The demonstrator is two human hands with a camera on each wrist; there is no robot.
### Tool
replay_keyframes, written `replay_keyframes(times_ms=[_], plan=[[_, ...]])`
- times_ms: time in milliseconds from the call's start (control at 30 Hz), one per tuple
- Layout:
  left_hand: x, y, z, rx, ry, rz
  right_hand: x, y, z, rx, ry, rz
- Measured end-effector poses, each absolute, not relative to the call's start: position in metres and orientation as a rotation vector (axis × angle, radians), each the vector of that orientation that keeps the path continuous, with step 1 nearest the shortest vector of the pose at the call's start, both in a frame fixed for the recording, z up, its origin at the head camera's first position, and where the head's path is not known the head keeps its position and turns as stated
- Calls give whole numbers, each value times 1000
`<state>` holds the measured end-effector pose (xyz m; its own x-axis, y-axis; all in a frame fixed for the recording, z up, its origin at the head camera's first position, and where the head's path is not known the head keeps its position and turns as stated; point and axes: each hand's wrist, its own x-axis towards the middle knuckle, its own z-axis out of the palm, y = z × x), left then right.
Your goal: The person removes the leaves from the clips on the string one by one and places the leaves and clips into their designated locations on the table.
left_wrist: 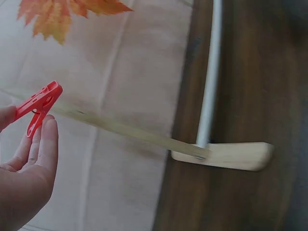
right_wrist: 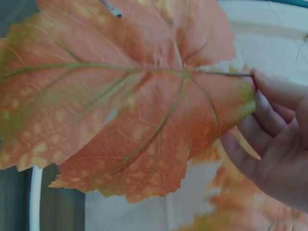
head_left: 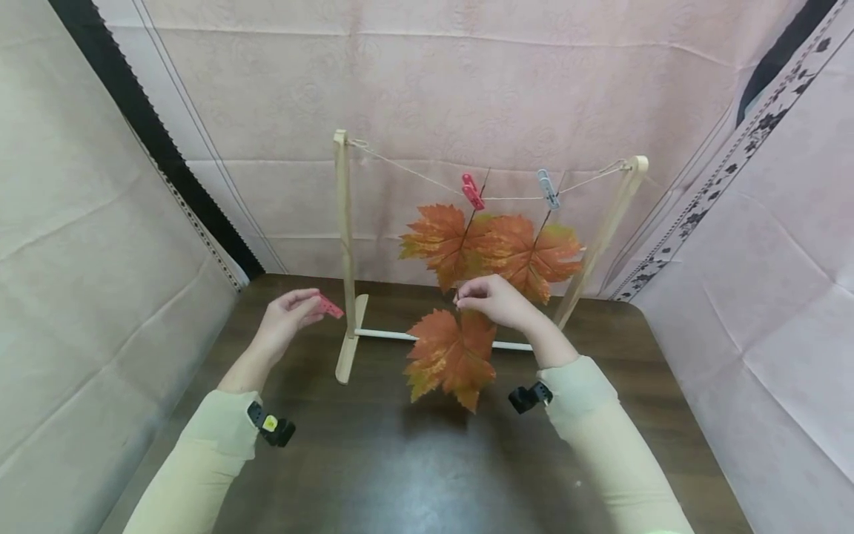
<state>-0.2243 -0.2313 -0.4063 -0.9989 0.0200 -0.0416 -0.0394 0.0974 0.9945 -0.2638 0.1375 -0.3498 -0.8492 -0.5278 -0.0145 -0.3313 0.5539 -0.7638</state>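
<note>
Two leaves [head_left: 534, 258] on string [head_left: 407, 170], third leaf [head_left: 452, 354] before them — lower clothespin [head_left: 330, 306] left

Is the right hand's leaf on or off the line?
Off: in the head view, the right hand pinches the leaf by its stem, below the line.

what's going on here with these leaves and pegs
A person is working at a small wooden stand with a string across it. One orange leaf hangs there by a red peg, and another leaf beside it by a light blue peg. The right grip holds a third leaf by its stem, not yet pegged to the string. The left grip pinches a second red peg, near the stand's left post.
</note>
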Motion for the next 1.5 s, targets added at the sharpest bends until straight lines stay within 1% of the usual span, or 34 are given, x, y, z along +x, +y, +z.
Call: replay_keyframes(times_ms=[333,733,1167,1500], plan=[[-205,-252,-450,-200,2243,1936,-260,190,-382,-790,2496,-992],[-197,-255,-489,-290,2226,1865,-251,236,-429,-791,2425,-871],[-196,-248,-529,-424,2283,1772,-245,255,-482,-737,2354,-861],[-198,-240,-542,-493,2394,1646,-238,250,-507,-643,2362,-835]])
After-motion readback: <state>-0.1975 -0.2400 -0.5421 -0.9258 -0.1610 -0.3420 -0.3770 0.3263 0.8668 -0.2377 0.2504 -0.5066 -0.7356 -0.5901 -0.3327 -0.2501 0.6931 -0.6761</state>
